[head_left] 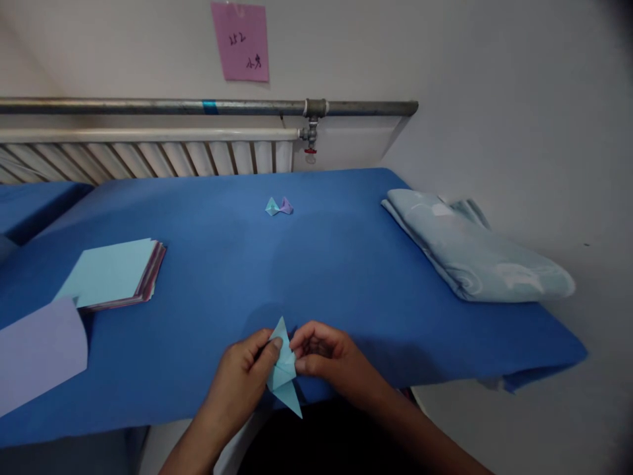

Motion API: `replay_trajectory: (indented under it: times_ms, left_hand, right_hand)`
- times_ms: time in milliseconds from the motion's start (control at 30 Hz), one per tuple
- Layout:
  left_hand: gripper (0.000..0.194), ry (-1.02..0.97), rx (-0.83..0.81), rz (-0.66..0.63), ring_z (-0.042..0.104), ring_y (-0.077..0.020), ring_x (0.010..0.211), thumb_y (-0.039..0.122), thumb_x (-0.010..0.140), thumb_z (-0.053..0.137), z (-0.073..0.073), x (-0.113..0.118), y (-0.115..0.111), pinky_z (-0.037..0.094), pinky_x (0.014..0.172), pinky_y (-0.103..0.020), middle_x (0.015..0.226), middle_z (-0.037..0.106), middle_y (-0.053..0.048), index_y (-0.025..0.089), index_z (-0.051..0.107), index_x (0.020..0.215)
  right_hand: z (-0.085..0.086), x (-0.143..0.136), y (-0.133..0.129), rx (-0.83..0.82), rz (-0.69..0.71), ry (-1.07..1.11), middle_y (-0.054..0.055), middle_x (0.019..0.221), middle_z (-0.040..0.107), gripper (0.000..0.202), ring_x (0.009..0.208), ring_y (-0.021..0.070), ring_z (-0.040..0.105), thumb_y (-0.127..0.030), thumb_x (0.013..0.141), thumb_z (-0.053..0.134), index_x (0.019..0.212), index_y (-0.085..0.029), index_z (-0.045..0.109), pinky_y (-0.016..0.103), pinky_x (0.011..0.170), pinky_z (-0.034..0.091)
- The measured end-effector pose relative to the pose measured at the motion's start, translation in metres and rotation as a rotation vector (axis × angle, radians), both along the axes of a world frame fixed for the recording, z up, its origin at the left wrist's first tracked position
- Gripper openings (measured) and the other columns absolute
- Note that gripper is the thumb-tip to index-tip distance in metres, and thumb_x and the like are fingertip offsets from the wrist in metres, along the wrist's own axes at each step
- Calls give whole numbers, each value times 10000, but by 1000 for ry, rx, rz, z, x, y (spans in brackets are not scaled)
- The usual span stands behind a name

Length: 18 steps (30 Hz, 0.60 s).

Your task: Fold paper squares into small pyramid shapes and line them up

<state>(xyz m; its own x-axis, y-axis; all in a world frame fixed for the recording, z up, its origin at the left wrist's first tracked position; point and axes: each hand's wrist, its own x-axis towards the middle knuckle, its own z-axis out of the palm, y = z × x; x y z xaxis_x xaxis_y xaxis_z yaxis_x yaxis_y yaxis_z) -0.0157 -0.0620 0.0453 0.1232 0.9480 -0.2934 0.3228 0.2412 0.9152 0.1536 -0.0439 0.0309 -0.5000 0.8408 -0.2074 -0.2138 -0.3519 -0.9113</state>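
Note:
A light blue sheet of origami paper (284, 359), folded into a pointed shape, is held over the near edge of the blue-covered table. My left hand (246, 369) is closed on its left side, the thumb pressed flat on the front face. At the right edge of the paper, my right hand (329, 356) has its fingers curled, with thumb and index fingertips against the fold. One sharp tip of the paper points up and another hangs down to the right. Further back stand two small folded paper pieces (279, 206), one light blue and one purple, side by side.
On the left lies a stack of coloured paper (111, 270), with a loose lavender sheet (42, 353) partly overlapping it. A folded pale green blanket (475, 247) rests at the right. Behind the blue cover (217, 264) are a radiator (188, 157) and a metal pipe (257, 107).

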Motion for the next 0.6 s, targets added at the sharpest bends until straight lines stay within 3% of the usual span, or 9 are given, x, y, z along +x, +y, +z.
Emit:
replay_trajectory:
  times_ms: [100, 200, 400, 600]
  left_hand:
    - [315, 13, -12, -13, 391, -97, 499, 430, 839, 482, -1, -2, 1, 325, 465, -201, 545, 432, 57, 185, 566, 660]
    - [313, 14, -49, -13, 407, -97, 478, 428, 834, 483, -2, -2, 1, 343, 448, -203, 529, 441, 56, 186, 557, 649]
    - [314, 16, -126, 26, 439, -95, 410, 458, 804, 488, 4, -1, 2, 372, 397, -201, 490, 451, 60, 183, 559, 669]
    - [324, 47, -123, 70, 460, -88, 373, 458, 797, 479, 2, 0, 4, 365, 377, -189, 471, 464, 62, 182, 553, 643]
  right_hand:
    - [-1, -1, -1, -11, 2, 30, -51, 727, 576, 152, 676, 88, 521, -158, 669, 675, 806, -205, 625, 238, 680, 389]
    - [-1, -1, -3, 81, -23, -23, -52, 719, 565, 137, 666, 92, 513, -155, 686, 659, 805, -213, 623, 239, 663, 396]
    - [1, -2, -8, 587, -187, -307, -28, 724, 587, 140, 671, 113, 538, -110, 746, 579, 826, -222, 607, 248, 654, 442]
    - [-5, -4, -8, 945, -313, -420, -10, 757, 609, 171, 677, 121, 562, -81, 792, 533, 876, -226, 568, 259, 649, 469]
